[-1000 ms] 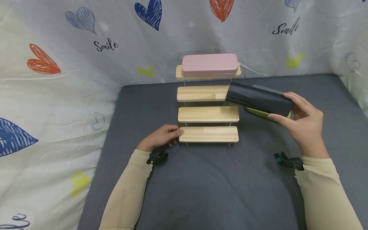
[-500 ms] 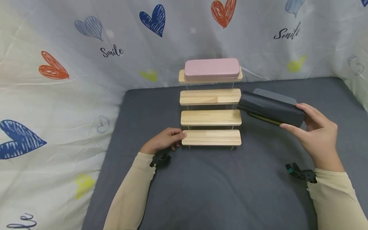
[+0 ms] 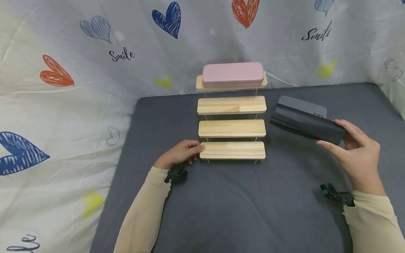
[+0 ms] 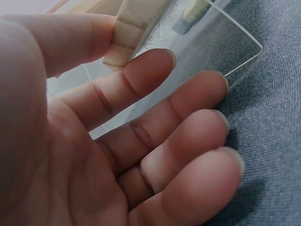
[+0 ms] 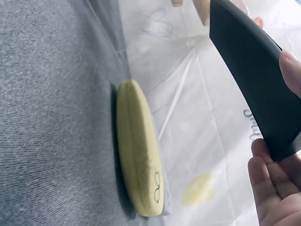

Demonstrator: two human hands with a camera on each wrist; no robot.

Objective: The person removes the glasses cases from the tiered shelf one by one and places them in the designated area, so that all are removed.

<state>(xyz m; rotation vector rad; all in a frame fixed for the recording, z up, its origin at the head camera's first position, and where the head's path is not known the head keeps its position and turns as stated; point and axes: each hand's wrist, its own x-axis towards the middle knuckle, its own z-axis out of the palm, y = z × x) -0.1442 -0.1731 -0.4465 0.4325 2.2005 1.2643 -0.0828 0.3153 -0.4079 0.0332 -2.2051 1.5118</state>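
My right hand (image 3: 360,154) grips one end of a black glasses case (image 3: 307,123), held tilted above the cloth to the right of a tiered wooden stand (image 3: 232,150). On the stand's top tier lies a pink glasses case (image 3: 233,74). My left hand (image 3: 180,153) pinches the left end of the lowest tier between thumb and index finger; its other fingers curl loosely beside the clear support (image 4: 235,37). A yellow-green glasses case (image 5: 139,150) lies on the cloth in the right wrist view, hidden in the head view by the black one.
Beyond the black case lies a grey case (image 3: 302,105), partly covered from the head view. Dark grey cloth (image 3: 240,207) covers the table. A white curtain printed with hearts (image 3: 177,52) hangs along the back and left side.
My right hand has drawn the black case right and toward me, off the second tier from the top. The yellow-green case is now covered in the head view. My left hand stays on the stand.
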